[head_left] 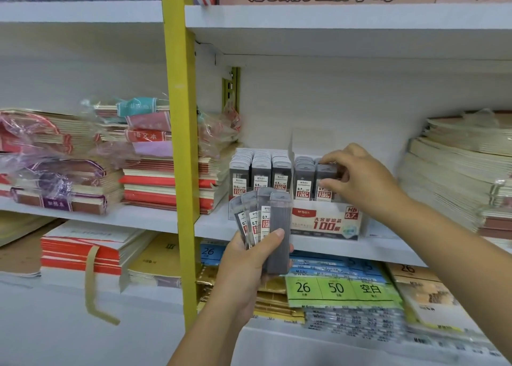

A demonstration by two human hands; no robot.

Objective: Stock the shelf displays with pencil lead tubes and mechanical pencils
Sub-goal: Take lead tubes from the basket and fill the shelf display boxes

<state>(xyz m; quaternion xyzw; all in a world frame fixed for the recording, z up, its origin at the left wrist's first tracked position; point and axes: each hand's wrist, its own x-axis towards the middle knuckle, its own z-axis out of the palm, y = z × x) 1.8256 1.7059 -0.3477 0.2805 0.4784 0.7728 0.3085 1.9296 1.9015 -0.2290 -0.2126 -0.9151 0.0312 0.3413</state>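
The left hand [249,268] grips a fan of four tubes [266,216] just near of the shelf [216,227] edge, while the right hand [357,177] pinches one tube [324,174] between thumb and fingers in the right row of the box [327,224] on that shelf.

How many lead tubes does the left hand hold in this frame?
4, fanned in the left hand: leftmost tube, second tube, third tube, and rightmost tube in front, under the thumb. Others may be hidden behind.
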